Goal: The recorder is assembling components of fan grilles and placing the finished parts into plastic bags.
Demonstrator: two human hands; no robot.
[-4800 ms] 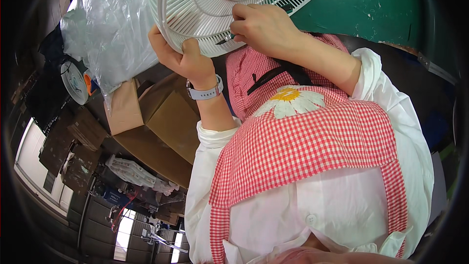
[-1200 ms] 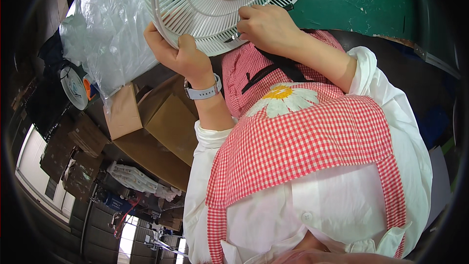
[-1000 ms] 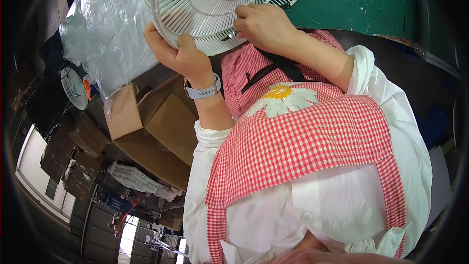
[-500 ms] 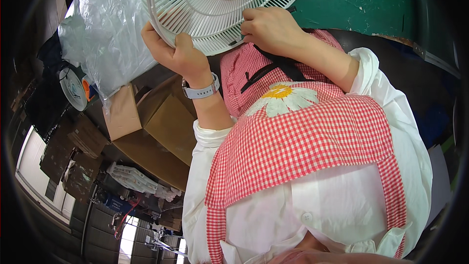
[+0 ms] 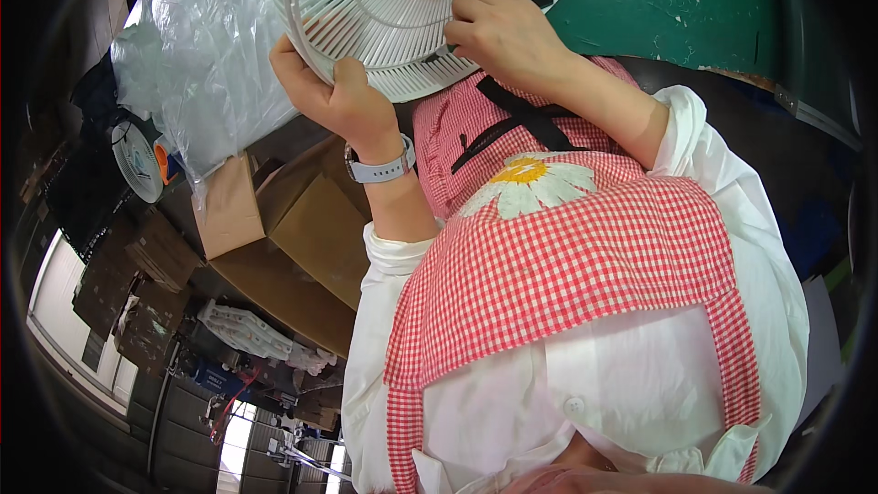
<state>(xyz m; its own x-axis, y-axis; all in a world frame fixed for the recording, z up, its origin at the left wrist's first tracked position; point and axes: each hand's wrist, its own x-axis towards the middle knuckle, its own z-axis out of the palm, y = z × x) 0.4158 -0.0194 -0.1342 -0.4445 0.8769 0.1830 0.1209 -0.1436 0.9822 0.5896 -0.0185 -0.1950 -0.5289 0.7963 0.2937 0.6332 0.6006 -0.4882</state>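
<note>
A white plastic fan grille (image 5: 361, 32) with fine radial ribs and an open centre is tilted at the top of the view, its upper part cut off. My left hand (image 5: 343, 105) grips the rim at its near left, thumb on the near side and fingers wrapped around the edge. Over the near right ribs, my right hand (image 5: 508, 37) is closed around a slim dark tool (image 5: 543, 1). The handle end sticks out past the knuckles, and a thin dark tip reaches the ribs on the other side. The fingers cover its middle, so its exact kind is hidden.
A green worktop (image 5: 658, 14) with scuffs lies beyond and to the right. Crumpled clear plastic sheeting (image 5: 206, 55) hangs at the left above an open cardboard box (image 5: 311, 229). Farther left is another round white fan part (image 5: 137, 162) beside an orange item (image 5: 165, 161).
My right hand has moved up and slightly left with the dark tool, farther onto the ribs. The grille and my left hand have shifted slightly right.
</note>
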